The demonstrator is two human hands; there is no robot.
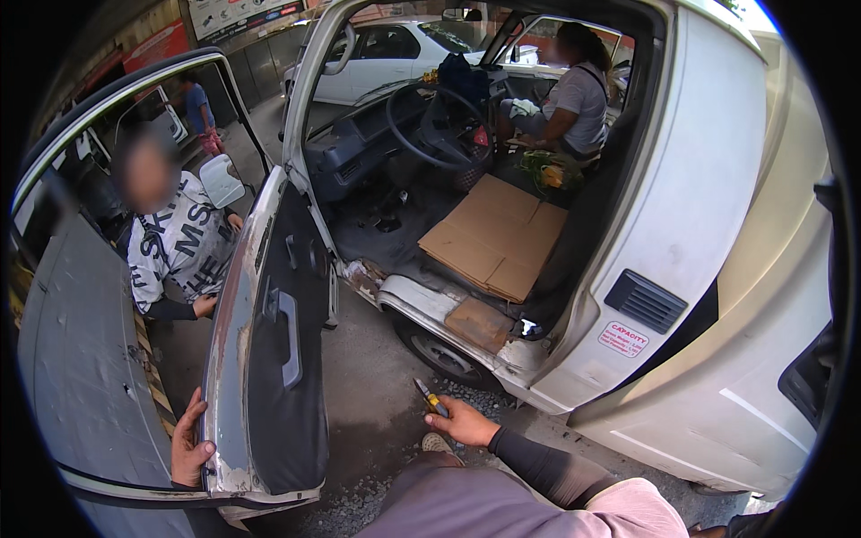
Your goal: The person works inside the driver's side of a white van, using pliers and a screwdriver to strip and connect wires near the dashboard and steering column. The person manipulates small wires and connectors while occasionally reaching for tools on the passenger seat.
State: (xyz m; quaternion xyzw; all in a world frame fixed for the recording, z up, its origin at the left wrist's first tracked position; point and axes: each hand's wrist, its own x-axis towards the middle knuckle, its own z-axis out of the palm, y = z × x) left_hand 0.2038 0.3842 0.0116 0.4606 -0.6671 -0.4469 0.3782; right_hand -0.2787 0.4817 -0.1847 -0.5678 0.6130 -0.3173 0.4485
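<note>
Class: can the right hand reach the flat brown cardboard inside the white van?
Probably yes, leaning in: the black-lined grey door stands open, though the right hand holds a yellow-handled tool.

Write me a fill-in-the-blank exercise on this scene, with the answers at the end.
1. The wearer's ____ hand holds a small tool with yellow on its handle.
2. The left hand grips the edge of a door that stands ____, not shut.
3. The flat brown sheets inside the vehicle are made of ____.
4. The car seen beyond the steering wheel is ____ in colour.

Missing words: right; open; cardboard; white.
</note>
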